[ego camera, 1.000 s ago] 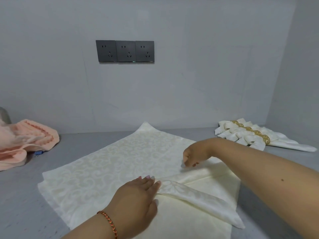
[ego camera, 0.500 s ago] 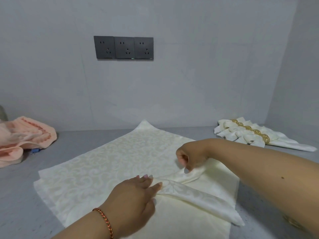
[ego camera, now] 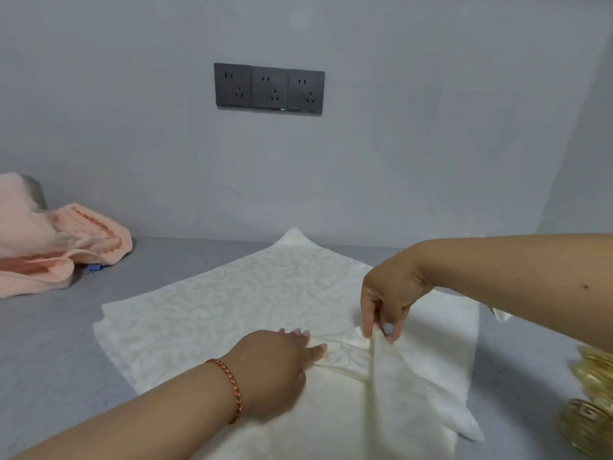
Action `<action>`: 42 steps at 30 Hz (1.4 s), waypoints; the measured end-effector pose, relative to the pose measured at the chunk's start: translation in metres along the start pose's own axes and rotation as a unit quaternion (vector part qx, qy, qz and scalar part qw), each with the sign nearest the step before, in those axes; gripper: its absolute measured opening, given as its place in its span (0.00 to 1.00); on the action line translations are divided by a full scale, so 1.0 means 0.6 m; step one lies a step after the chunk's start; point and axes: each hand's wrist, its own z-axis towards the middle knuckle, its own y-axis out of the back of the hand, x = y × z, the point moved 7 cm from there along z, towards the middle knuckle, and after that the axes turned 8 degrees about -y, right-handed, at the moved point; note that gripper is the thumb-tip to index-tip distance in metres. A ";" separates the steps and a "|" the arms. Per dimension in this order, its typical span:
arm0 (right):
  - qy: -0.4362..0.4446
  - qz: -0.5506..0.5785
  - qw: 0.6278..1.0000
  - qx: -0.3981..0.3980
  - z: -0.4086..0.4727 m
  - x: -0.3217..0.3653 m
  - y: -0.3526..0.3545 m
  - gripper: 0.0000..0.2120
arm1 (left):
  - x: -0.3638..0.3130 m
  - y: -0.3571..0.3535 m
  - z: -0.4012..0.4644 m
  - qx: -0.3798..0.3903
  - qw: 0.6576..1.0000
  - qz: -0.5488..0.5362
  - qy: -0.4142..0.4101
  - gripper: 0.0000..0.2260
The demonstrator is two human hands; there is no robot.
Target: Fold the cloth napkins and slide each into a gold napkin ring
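On my feed both forearms are bare with no sleeves in view, left hand [ego camera: 272, 370] has a thin braided cord bracelet [ego camera: 229, 386] in red, orange and green at the wrist plus pale polished nails, right hand [ego camera: 391, 297] shows no rings or bands.

The napkin [ego camera: 232, 303] is matt cream damask cloth, the rings [ego camera: 593, 376] shiny gold metal, the towel [ego camera: 66, 247] fluffy peach terry
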 end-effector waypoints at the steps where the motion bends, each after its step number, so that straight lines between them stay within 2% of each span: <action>1: 0.010 0.006 1.000 -0.011 -0.001 0.001 0.000 0.12 | 0.002 0.000 0.000 0.014 1.000 -0.010 0.002 0.26; 3: 0.028 -0.020 0.997 -0.068 -0.001 -0.002 0.002 0.03 | 0.009 0.001 0.003 0.036 0.999 -0.038 0.005 0.25; 6: 0.070 -0.103 0.977 -0.172 0.007 -0.002 0.004 0.08 | 0.026 0.016 0.008 0.045 0.990 -0.127 0.035 0.22; 10: 0.123 -0.075 0.960 -0.240 0.022 0.004 -0.006 0.07 | 0.051 0.030 0.014 0.061 0.957 -0.263 0.105 0.15; 13: 0.131 -0.029 0.958 -0.254 0.034 0.002 -0.008 0.08 | 0.058 0.039 0.019 0.057 0.954 -0.268 0.124 0.17; 18: 0.158 -0.031 0.949 -0.270 0.050 0.005 -0.017 0.10 | 0.066 0.054 0.040 -0.020 0.970 -0.198 0.142 0.24; 22: 0.168 -0.014 0.944 -0.283 0.060 0.001 -0.025 0.11 | 0.070 0.053 0.055 -0.066 0.977 -0.142 0.143 0.18; 25: 0.177 0.005 0.941 -0.288 0.068 -0.001 -0.029 0.09 | 0.067 0.053 0.064 -0.072 0.981 -0.108 0.143 0.14; 28: 0.179 0.019 0.942 -0.282 0.076 -0.002 -0.032 0.10 | 0.068 0.048 0.072 -0.053 0.979 -0.147 0.127 0.13; 32: 0.183 0.062 0.948 -0.254 0.074 0.003 -0.033 0.10 | 0.070 0.043 0.081 -0.003 0.973 -0.201 0.114 0.20; 37: 0.183 0.050 0.950 -0.247 0.068 0.013 -0.039 0.07 | 0.077 0.028 0.083 0.030 0.961 -0.244 0.126 0.12; 42: 0.203 0.059 0.935 -0.284 0.046 0.023 -0.044 0.05 | 0.071 0.038 0.075 0.003 0.952 -0.287 0.102 0.10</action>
